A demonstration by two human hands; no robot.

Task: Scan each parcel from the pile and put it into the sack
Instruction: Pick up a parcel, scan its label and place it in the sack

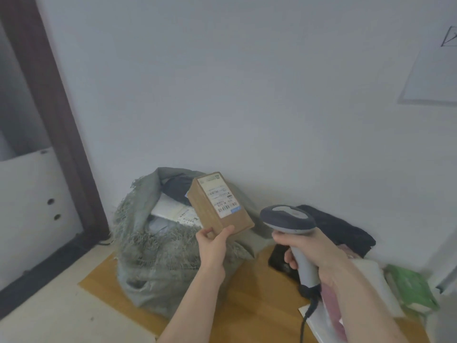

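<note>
My left hand (213, 246) pinches the near end of a brown cardboard parcel (212, 209), its white barcode label facing up, held above the sack's open mouth. The grey-green woven sack (148, 256) stands on a wooden board against the wall, with white and dark parcels (173, 209) inside. My right hand (314, 253) grips the handle of a grey barcode scanner (288, 219), whose head points toward the parcel from the right. The scanner's cable hangs down at the bottom.
The pile lies at the right: a black soft parcel (346, 229), a white one (378, 283), a green one (415, 290) and a pinkish one (331, 310). A dark door frame (49, 115) rises at the left. The white wall stands close behind.
</note>
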